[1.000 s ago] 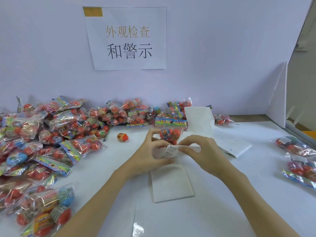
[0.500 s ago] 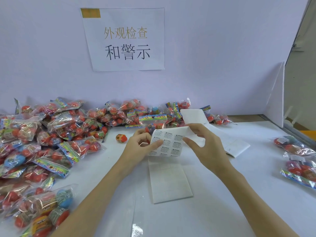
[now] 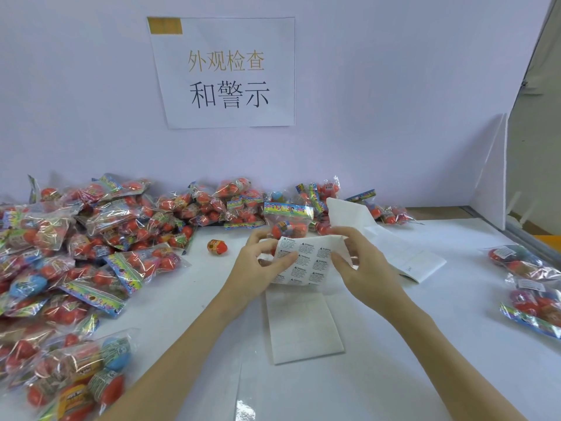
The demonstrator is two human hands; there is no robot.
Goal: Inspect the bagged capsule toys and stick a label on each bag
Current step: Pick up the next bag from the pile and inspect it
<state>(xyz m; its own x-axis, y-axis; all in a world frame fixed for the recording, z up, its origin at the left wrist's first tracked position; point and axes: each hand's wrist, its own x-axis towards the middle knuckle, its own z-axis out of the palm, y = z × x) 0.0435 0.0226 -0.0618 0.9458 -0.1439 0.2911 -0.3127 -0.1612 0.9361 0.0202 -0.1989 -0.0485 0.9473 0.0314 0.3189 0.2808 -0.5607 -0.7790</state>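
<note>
Both hands are pinching the label sheet point(image 3: 306, 262) above the desk point(image 3: 425, 344): left hand point(image 3: 261, 268), right hand point(image 3: 361, 268). A bagged toy point(image 3: 287, 221) apparently sits behind it. Risk: a peeling label is tearing or curling onto itself.

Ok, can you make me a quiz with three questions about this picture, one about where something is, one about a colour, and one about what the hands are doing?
1. Where is the loose capsule toy?
A. On the table, just left of the left hand
B. Inside the labelled bags at the right
C. On the wall sign

2. What colour is the patch in the wall sign's top corner?
A. Green
B. Yellow-brown
C. Pink

3. What do the left hand and right hand hold?
A. Nothing
B. A pen
C. A label sheet, with a toy bag in the left hand behind it

Answers:
1 A, it lies alone on the white top.
2 B, the corner patch shows that colour.
3 C, fingers pinch the printed sheet from both sides.
</note>
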